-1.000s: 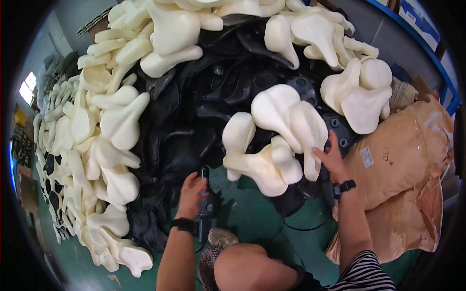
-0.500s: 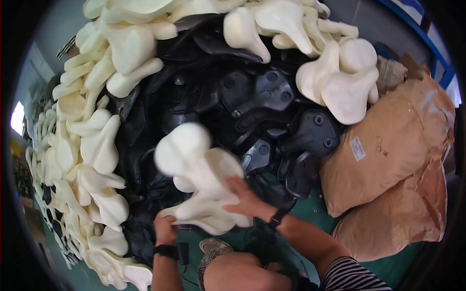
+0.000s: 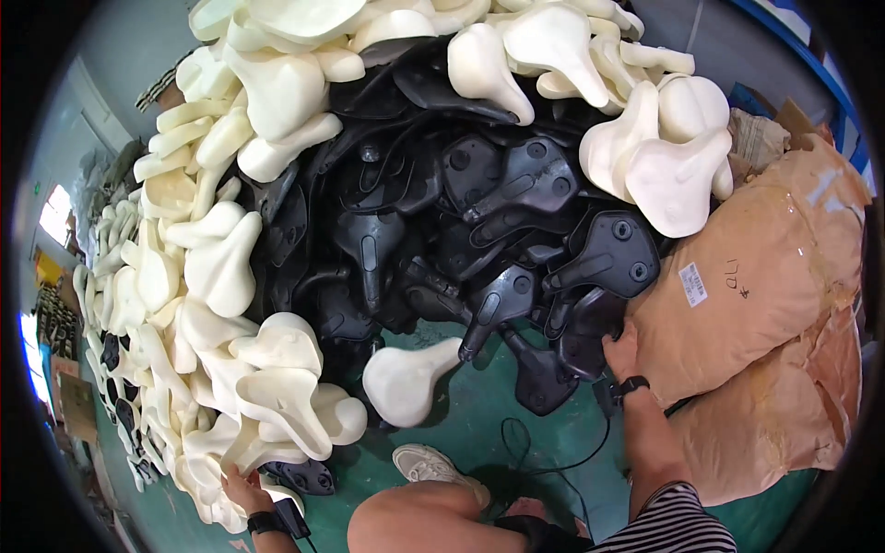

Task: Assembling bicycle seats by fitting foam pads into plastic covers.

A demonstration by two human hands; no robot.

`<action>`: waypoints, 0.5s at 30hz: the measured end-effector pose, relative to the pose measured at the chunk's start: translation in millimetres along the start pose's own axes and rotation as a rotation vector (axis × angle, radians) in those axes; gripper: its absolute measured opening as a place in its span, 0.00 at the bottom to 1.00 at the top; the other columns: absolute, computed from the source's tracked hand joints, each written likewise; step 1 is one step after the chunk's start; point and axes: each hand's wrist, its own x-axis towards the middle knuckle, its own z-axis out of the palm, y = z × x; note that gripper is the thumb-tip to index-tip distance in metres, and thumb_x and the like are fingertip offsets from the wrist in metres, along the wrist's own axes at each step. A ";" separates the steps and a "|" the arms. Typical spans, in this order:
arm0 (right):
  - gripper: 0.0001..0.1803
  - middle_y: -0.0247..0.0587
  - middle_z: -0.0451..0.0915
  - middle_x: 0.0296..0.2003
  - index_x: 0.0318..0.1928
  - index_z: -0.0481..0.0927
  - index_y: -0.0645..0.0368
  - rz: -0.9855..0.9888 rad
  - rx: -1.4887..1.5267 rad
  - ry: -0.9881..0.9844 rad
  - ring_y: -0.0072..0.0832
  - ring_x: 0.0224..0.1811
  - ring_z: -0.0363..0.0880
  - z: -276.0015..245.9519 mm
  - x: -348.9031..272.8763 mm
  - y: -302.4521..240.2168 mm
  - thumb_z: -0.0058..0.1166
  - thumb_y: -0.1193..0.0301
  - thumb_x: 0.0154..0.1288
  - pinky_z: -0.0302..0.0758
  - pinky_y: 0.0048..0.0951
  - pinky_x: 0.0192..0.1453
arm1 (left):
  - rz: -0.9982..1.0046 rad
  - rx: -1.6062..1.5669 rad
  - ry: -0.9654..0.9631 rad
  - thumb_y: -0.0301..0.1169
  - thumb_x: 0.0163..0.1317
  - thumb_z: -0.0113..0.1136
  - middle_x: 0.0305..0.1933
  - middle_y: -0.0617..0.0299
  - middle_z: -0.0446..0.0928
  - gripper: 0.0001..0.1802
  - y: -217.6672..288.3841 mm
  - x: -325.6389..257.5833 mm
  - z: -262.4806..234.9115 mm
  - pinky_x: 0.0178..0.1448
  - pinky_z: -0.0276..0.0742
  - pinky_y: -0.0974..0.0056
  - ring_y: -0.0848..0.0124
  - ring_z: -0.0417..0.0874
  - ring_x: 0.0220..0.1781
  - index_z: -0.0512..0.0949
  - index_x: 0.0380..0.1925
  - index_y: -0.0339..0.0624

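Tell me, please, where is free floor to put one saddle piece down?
Bare green floor lies between the lone cream saddle pad, the black saddle bases, the shoe and a thin cable. By the left hand, cream pads crowd; by the right hand, brown sacks.

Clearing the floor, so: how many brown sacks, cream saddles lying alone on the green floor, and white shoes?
Brown sacks: 2
Cream saddle alone on the floor: 1
White shoe: 1
Total: 4

Two bulging tan sacks (image 3: 774, 313) lie at right; one bears a small white label (image 3: 693, 284). Crumpled cardboard (image 3: 758, 136) sits behind them.
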 end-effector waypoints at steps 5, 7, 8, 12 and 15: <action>0.55 0.58 0.66 0.60 0.69 0.52 0.65 0.204 -0.060 -0.360 0.50 0.64 0.64 33.2 12.0 -24.4 0.66 0.70 0.38 0.64 0.39 0.68 | 0.164 -0.129 -0.075 0.31 0.62 0.52 0.47 0.56 0.77 0.20 47.5 -3.2 -32.3 0.39 0.79 0.65 0.65 0.81 0.42 0.69 0.55 0.41; 0.56 0.55 0.67 0.60 0.68 0.53 0.65 0.342 -0.061 -0.383 0.46 0.65 0.64 38.4 44.7 55.0 0.68 0.72 0.34 0.64 0.38 0.68 | 0.151 -0.158 -0.101 0.32 0.63 0.51 0.50 0.55 0.75 0.21 56.3 -18.7 -4.4 0.45 0.81 0.64 0.64 0.81 0.45 0.69 0.56 0.40; 0.67 0.57 0.56 0.68 0.70 0.43 0.68 0.154 0.441 -0.481 0.44 0.70 0.57 37.1 54.5 111.9 0.75 0.66 0.31 0.61 0.35 0.70 | 0.075 -0.215 -0.186 0.32 0.64 0.52 0.52 0.55 0.75 0.21 36.8 -10.0 19.6 0.47 0.80 0.64 0.64 0.80 0.48 0.69 0.56 0.40; 0.67 0.56 0.58 0.66 0.71 0.33 0.67 0.030 0.549 -0.627 0.45 0.70 0.57 125.0 -91.6 -9.0 0.71 0.69 0.40 0.60 0.35 0.71 | 0.201 -0.254 -0.182 0.32 0.64 0.53 0.51 0.55 0.75 0.20 105.8 -38.1 -17.8 0.50 0.78 0.63 0.64 0.79 0.49 0.70 0.56 0.38; 0.65 0.61 0.60 0.65 0.72 0.32 0.65 0.107 0.366 -0.798 0.50 0.67 0.62 131.7 -160.2 -135.3 0.68 0.69 0.42 0.63 0.38 0.69 | 0.145 -0.417 -0.347 0.32 0.61 0.56 0.47 0.57 0.78 0.20 131.8 -31.7 -30.0 0.49 0.77 0.67 0.67 0.80 0.46 0.72 0.53 0.36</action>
